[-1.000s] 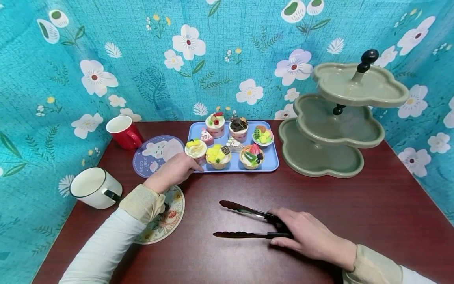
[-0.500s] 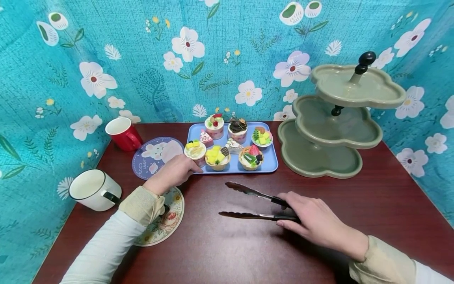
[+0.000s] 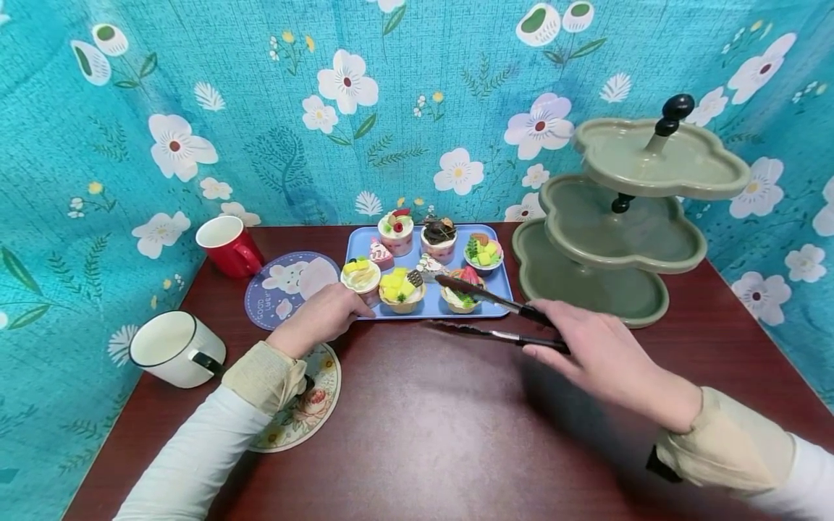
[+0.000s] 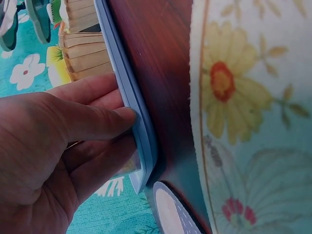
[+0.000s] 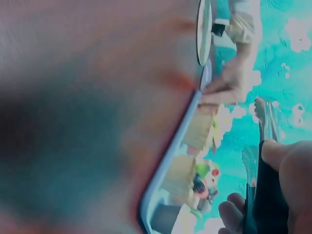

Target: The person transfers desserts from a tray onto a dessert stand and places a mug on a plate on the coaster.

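My left hand (image 3: 326, 315) pinches the front left corner of a blue tray (image 3: 503, 298), thumb on the rim in the left wrist view. Several small desserts stand on the tray. Closest to that hand are a cream cup with yellow fruit (image 3: 360, 278) and a tart topped with yellow cubes (image 3: 401, 289). My right hand (image 3: 609, 351) holds black-handled metal tongs (image 3: 498, 297), arms spread apart and nothing between them. In the head view their upper arm overlaps a fruit tart (image 3: 462, 302), and its tip lies by a white cake slice (image 3: 428, 265).
A green three-tier stand (image 3: 622, 231) rises right of the tray. On the left stand a red mug (image 3: 228, 246) and a white mug (image 3: 176, 349). A purple rabbit mat (image 3: 276, 281) and a round floral mat (image 3: 319, 405) lie beneath or beside the left arm.
My right hand has carried the spread tongs forward and slightly right, from over the table up to the tray's front. The left hand has stayed at the tray corner.
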The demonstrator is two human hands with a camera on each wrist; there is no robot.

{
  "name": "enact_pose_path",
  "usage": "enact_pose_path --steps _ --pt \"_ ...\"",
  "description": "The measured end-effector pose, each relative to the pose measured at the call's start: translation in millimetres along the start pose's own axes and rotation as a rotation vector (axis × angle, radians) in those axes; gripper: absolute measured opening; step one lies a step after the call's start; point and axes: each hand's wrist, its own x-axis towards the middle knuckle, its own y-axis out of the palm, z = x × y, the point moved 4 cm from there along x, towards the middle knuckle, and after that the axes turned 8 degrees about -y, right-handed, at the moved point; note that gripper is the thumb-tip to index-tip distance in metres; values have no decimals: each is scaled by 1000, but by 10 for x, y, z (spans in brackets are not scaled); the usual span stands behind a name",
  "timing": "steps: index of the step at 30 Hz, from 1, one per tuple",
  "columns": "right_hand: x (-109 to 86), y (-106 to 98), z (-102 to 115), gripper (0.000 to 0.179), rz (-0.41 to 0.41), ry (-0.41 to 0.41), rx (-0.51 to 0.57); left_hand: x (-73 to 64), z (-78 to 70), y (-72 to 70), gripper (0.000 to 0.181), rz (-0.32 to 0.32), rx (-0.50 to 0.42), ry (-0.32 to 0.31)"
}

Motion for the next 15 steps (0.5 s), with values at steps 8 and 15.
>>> enact_pose_path --steps 8,15 --pt "269 -156 -225 56 24 116 -35 -4 -14 -5 24 -19 0 23" --pt "508 -173 -374 49 60 225 -39 -11 -22 -19 24 -26 10 22"
